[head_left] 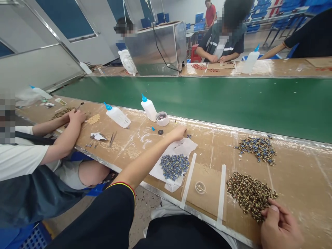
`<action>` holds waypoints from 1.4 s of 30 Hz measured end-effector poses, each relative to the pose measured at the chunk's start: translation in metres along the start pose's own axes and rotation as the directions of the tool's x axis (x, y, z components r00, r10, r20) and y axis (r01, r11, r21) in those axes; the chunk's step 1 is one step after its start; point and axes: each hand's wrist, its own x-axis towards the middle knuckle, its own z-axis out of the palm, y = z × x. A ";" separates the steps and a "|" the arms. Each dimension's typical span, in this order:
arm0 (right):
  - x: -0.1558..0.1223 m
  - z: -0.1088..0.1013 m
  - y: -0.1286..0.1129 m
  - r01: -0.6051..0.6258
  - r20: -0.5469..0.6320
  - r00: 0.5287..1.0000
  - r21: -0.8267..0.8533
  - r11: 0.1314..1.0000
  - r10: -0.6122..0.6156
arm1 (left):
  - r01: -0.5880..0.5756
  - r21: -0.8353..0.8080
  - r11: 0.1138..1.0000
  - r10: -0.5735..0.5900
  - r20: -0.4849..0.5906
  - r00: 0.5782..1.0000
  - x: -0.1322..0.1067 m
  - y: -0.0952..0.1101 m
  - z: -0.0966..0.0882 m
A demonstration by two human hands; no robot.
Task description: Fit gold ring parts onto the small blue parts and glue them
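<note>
My left hand [178, 132] reaches far forward over the bench, its fingers pinched together just above a white sheet [181, 148] that carries a pile of small blue parts [174, 166]. What the fingers pinch is too small to name. My right hand [278, 226] rests at the near right edge, its fingers curled at the edge of a heap of small dark-and-tan parts [250, 195]. A second heap of blue parts [256, 148] lies farther right. A small clear round dish [200, 187] sits on a taped cardboard patch between the heaps.
Two white squeeze bottles with blue tips [118, 116] [148, 108] and a small round tub [162, 118] stand ahead of my left hand. A green conveyor belt [233, 100] runs behind the bench. A co-worker's arms [64, 133] work at my left; other people sit across the belt.
</note>
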 end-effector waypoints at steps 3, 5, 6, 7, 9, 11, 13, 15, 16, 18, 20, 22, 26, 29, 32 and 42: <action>-0.001 0.000 -0.010 -0.028 0.020 0.999 0.005 1.000 0.028 | -0.011 -0.048 0.999 0.009 -0.036 0.999 0.000 0.000 0.009; -0.002 0.000 -0.018 -0.042 0.024 0.999 0.018 0.999 0.041 | -0.035 -0.089 0.995 0.031 -0.050 0.998 0.003 0.002 0.015; -0.003 0.001 -0.022 -0.049 0.023 0.999 0.015 0.999 0.048 | -0.048 -0.108 0.993 0.043 -0.056 0.998 0.004 0.003 0.017; -0.003 0.001 -0.025 -0.056 0.023 0.998 0.006 0.998 0.056 | -0.061 -0.124 0.990 0.053 -0.059 0.997 0.006 0.005 0.020; -0.004 0.000 -0.028 -0.067 0.015 0.998 -0.024 0.997 0.068 | -0.081 -0.147 0.986 0.073 -0.061 0.995 0.009 0.007 0.022; -0.003 0.000 -0.028 -0.072 0.010 0.997 -0.038 0.997 0.073 | -0.095 -0.161 0.982 0.087 -0.059 0.994 0.009 0.007 0.020; -0.003 0.000 -0.026 -0.068 0.010 0.998 -0.027 0.997 0.068 | -0.102 -0.169 0.980 0.093 -0.063 0.994 0.006 0.001 0.015; -0.003 0.001 -0.024 -0.061 0.011 0.998 -0.016 0.998 0.061 | -0.098 -0.172 0.980 0.086 -0.074 0.994 -0.001 -0.008 0.009; -0.003 0.001 -0.023 -0.056 0.012 0.998 -0.014 0.998 0.056 | -0.091 -0.172 0.981 0.078 -0.080 0.994 -0.005 -0.013 0.007; -0.003 0.002 -0.024 -0.056 0.015 0.998 -0.015 0.998 0.056 | -0.071 -0.171 0.983 0.056 -0.091 0.994 -0.013 -0.022 0.006; -0.003 0.003 -0.027 -0.064 0.019 0.998 -0.017 0.998 0.065 | -0.052 -0.172 0.984 0.034 -0.107 0.994 -0.017 -0.027 0.010; -0.003 0.004 -0.030 -0.063 0.019 0.998 -0.035 0.997 0.064 | -0.042 -0.175 0.984 0.020 -0.130 0.991 -0.018 -0.026 0.016; -0.003 0.004 -0.028 -0.026 0.029 0.999 -0.089 0.996 0.029 | -0.033 -0.186 0.982 -0.002 -0.183 0.983 -0.011 -0.019 0.024; -0.001 0.003 -0.019 -0.032 0.030 0.999 -0.080 0.996 0.035 | -0.010 -0.190 0.982 -0.029 -0.201 0.979 -0.009 -0.023 0.020; 0.000 0.002 -0.014 -0.040 0.025 0.999 -0.087 0.995 0.043 | 0.014 -0.189 0.982 -0.050 -0.191 0.980 -0.010 -0.034 0.014; -0.002 0.002 -0.018 -0.019 0.025 0.999 -0.115 0.993 0.023 | 0.000 -0.164 0.986 -0.034 -0.203 0.979 0.005 -0.036 0.011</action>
